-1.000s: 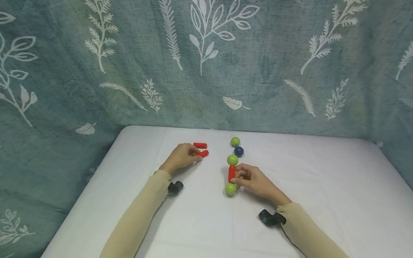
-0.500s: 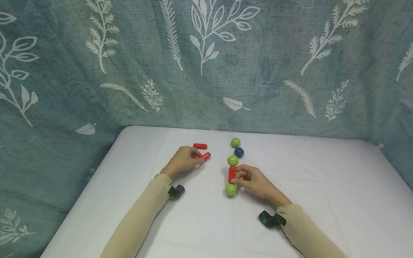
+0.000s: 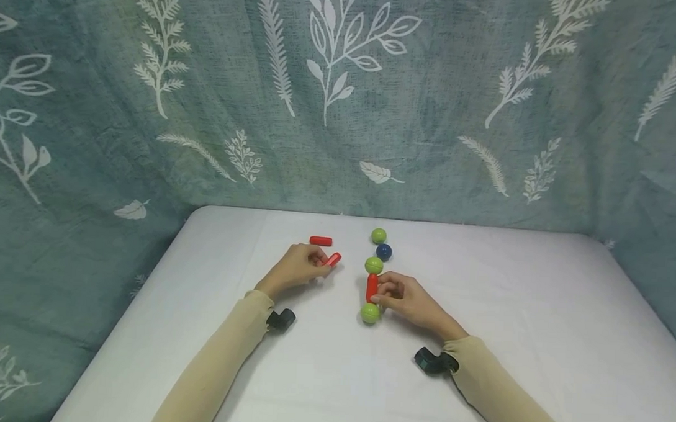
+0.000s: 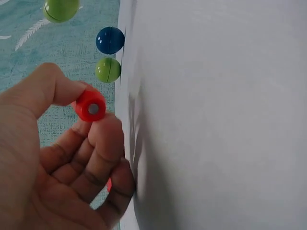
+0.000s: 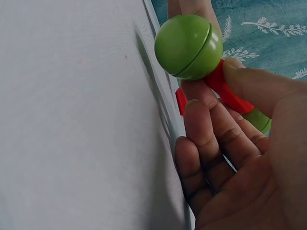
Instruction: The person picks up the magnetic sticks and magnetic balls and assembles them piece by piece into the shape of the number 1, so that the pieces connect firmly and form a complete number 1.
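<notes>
My left hand [image 3: 295,270] pinches a short red rod [image 3: 334,259] between thumb and fingertips. In the left wrist view the end of this rod [image 4: 91,106] faces the camera and shows a grey disc, which looks like a magnet. To the right, my right hand [image 3: 413,299] holds another red rod [image 3: 372,288] by its side. That rod has a green ball [image 3: 370,313] at its near end and a second green ball [image 3: 374,265] at its far end. The near ball [image 5: 188,47] fills much of the right wrist view's upper middle.
Behind the right hand's piece lie a dark blue ball [image 3: 384,252] and another green ball [image 3: 379,235]. A loose red rod [image 3: 321,241] rests beyond the left hand. The white tabletop [image 3: 332,372] ends at a leaf-patterned curtain [image 3: 297,98].
My left hand has shifted slightly right and nearer, and its red rod has turned to a steeper slant. The right hand keeps its hold on the rod with two green balls.
</notes>
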`<act>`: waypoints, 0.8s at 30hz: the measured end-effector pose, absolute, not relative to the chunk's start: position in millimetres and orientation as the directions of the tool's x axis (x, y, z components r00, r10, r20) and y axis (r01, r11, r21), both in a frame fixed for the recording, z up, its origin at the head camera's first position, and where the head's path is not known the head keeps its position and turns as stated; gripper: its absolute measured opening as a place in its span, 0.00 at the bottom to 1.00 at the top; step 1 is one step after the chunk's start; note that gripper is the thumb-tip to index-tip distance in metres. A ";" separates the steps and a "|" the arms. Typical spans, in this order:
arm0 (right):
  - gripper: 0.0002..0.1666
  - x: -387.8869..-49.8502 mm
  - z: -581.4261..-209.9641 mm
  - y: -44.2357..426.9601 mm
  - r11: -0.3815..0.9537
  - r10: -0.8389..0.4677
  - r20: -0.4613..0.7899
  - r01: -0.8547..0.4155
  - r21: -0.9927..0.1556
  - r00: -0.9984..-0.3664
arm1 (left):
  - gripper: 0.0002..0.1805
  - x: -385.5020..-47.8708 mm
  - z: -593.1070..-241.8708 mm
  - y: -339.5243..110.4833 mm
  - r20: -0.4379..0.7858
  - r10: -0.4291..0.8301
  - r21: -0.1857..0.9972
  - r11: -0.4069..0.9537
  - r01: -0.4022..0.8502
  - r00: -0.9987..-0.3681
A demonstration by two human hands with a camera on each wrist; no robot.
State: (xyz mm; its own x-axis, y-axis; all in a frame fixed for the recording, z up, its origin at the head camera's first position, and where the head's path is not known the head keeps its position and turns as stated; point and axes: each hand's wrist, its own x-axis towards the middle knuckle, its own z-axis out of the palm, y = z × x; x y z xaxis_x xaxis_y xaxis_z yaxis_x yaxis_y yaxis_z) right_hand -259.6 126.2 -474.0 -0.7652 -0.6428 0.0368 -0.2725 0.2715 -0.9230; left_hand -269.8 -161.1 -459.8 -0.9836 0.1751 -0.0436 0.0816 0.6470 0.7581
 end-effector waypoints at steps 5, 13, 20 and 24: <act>0.18 -257.0 -473.4 126.4 0.288 -0.635 0.025 -0.266 -0.920 -0.772 | 0.12 -267.3 -461.3 -159.1 -0.012 0.204 0.779 0.615 0.118 -0.979; 0.17 -255.0 -473.0 127.1 0.303 -0.628 -0.001 -0.244 -0.921 -0.778 | 0.19 -262.2 -462.4 -158.4 0.028 0.260 0.824 0.541 0.169 -0.965; 0.16 -257.0 -474.2 125.2 0.320 -0.621 -0.010 -0.242 -0.916 -0.784 | 0.19 -258.1 -462.4 -157.6 0.021 0.270 0.874 0.462 0.148 -0.963; 0.15 -253.2 -467.5 126.0 0.322 -0.617 -0.011 -0.240 -0.916 -0.787 | 0.19 -255.2 -463.1 -153.6 0.004 0.290 0.888 0.439 0.137 -0.957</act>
State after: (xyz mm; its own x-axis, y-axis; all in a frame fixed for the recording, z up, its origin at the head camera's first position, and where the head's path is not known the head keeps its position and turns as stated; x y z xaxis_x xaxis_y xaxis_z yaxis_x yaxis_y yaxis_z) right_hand -253.2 126.0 -467.5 -0.7869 -0.6170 -0.0107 -0.2401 0.3220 -0.9158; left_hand -255.2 -153.6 -463.1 -0.9569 0.2903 0.0043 0.1373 0.4395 0.8877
